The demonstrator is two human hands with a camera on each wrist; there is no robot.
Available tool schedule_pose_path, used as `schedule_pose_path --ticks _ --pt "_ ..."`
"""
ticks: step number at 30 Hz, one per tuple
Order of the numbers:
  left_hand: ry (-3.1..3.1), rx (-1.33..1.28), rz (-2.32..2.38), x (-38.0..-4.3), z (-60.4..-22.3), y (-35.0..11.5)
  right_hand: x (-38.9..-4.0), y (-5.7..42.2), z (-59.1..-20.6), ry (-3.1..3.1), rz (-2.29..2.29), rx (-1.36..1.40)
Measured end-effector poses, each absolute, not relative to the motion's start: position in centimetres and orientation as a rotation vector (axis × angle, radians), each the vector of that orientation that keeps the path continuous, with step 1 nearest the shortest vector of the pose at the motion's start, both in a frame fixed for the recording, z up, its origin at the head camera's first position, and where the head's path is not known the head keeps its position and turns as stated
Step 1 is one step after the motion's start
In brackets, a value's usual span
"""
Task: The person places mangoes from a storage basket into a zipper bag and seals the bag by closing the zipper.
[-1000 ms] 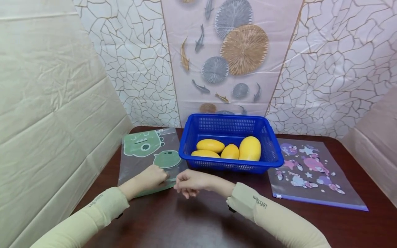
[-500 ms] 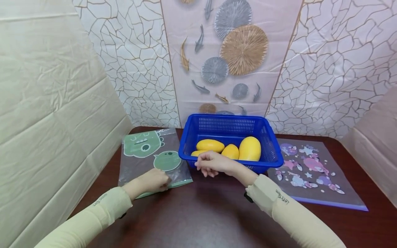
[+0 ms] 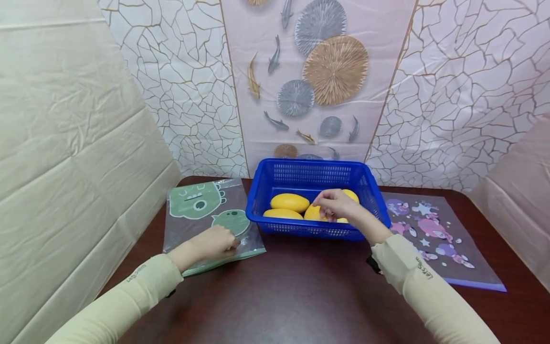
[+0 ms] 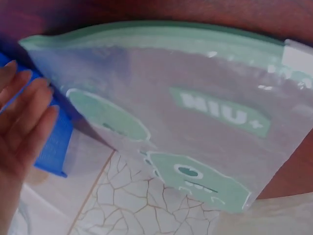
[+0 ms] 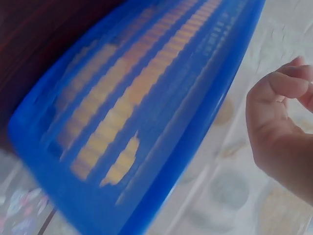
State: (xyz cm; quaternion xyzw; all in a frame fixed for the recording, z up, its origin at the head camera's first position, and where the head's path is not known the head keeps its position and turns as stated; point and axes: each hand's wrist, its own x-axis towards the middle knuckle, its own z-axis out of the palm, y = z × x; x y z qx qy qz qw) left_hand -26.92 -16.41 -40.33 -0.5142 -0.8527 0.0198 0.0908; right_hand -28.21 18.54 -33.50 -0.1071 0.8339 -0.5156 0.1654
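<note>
Yellow fruits (image 3: 290,203), lying together in the blue basket (image 3: 292,230)!
Nearer us, the left grip (image 3: 216,241) hangs relaxed and unladen by the green-printed bag (image 3: 232,221); beyond it, the right grip (image 3: 337,204), loosely curled with nothing visible in it, hovers over the basket. The fruits look firm, smooth, probably slippery and weighty: cup one round its middle.

Bright, even head view, pale sheen on dark table (image 3: 277,306), hazy, blurred wrist views
</note>
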Motion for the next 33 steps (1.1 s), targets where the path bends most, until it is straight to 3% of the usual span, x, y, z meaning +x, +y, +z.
schedule_pose_path --ticks 10,18,33 --pt "-2.253 -1.299 0.023 -28.0 -37.6 -12.8 -29.7 24.1 -34.4 2.918 -1.293 -0.208" --pt "-2.537 -1.178 -0.107 -29.8 -35.4 -8.3 -29.8 25.8 -35.3 3.307 -1.062 -0.199" --pt "-2.943 -1.120 -0.095 -33.7 -36.3 -4.8 -30.7 28.1 -39.1 3.457 -0.803 -0.278"
